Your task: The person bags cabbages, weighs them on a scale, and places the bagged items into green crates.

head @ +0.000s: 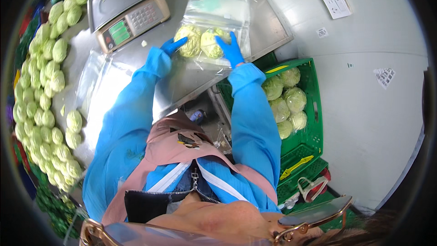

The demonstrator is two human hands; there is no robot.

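Two pale green cabbage heads, a left cabbage (190, 41) and a right cabbage (212, 45), lie side by side on the steel table (177, 87). Blue-gloved, my left hand (173, 45) grips the left cabbage from its outer side. My right hand (233, 50), also in a blue glove, has its thumb over the right cabbage and its fingers spread along the far side. Clear zip bags (218, 10) lie flat behind the cabbages. Thin plastic shows around and in front of them; whether both heads are inside one bag, I cannot tell.
A digital scale (131, 17) stands behind on the left. Many loose cabbages (37, 106) line the table's left side, near more clear bags (89, 75). Wrapped cabbages (286, 99) fill part of a green crate (315, 89) at right, beside a white wall (368, 116).
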